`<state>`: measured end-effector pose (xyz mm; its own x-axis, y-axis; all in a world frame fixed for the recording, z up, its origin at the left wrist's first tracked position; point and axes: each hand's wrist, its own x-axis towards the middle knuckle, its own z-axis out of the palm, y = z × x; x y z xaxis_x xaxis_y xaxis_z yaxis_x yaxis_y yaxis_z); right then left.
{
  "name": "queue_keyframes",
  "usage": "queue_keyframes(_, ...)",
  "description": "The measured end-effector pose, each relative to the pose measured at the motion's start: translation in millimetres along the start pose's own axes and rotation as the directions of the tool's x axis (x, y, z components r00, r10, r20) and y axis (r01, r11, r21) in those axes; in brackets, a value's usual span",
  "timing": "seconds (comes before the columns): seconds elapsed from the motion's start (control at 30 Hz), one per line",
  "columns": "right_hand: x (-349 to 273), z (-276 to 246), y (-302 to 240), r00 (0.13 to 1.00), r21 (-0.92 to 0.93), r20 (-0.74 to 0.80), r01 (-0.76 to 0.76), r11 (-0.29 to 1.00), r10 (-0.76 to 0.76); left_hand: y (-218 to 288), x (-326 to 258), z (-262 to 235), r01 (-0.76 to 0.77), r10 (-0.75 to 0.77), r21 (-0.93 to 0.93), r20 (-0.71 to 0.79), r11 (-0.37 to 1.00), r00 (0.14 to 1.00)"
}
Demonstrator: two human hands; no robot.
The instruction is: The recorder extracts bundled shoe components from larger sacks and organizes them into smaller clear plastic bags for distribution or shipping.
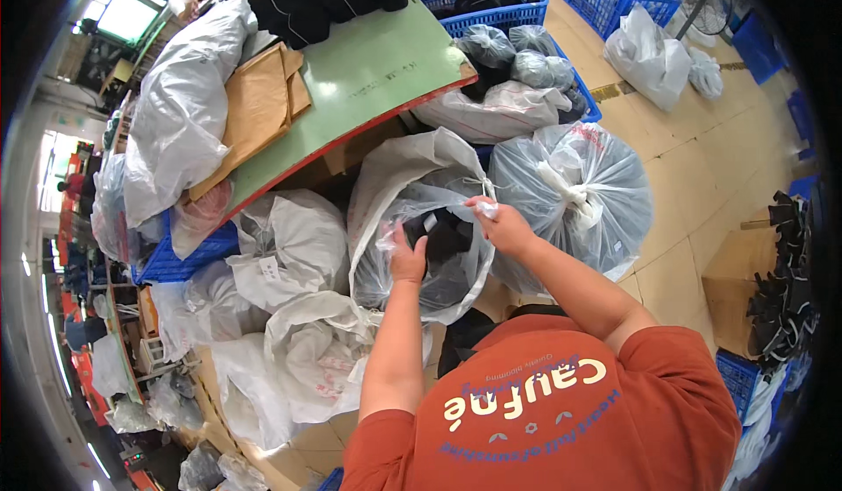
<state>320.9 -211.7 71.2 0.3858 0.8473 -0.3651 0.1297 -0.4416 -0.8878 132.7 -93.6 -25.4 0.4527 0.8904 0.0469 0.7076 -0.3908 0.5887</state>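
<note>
In front of me stands a white woven sack [368, 195] with a clear plastic bag [456, 291] lining it. Dark items [449, 235], too shadowed to name, lie inside the mouth. My left hand [408, 258] is at the left of the opening, fingers stretched and thumb apart, touching the clear plastic. At the opposite rim my right hand [502, 228] is closed, pinching the plastic bag's edge. Directly right of this sack sits a full, knotted clear bag [605, 195].
A green table [377, 61] with a red edge holds brown paper [263, 110], a white sack [189, 96] and black goods [329, 0]. White sacks [294, 245] crowd the left. Blue crates [526, 4] stand behind; a cardboard box [737, 281] is at the right.
</note>
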Motion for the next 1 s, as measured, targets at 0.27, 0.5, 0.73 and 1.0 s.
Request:
queue_keyframes(0.27,34.5,-19.7,9.3,0.931,0.021,-0.255,0.275,0.961,-0.261,-44.1,-23.3,-93.1,-0.41,-0.35,0.699,0.675,0.587,0.649)
queue_keyframes(0.5,58.5,24.9,-21.1,0.763,0.351,-0.09,0.626,0.697,-0.64,-26.8,-27.3,-186.8,-0.269,0.073,0.221,0.63,0.937,0.773)
queue_keyframes(0.73,52.8,101.6,-46.5,0.756,-0.153,0.6,0.429,0.89,-0.261,25.9,-45.2,-157.0,-0.061,0.101,-0.375,0.089,0.925,0.991)
queue_keyframes(1.0,26.9,138.2,-16.2,0.639,-0.117,0.664,0.601,0.79,-0.388,57.7,-45.0,-140.7,0.078,-0.006,-0.346,0.204,0.935,0.979)
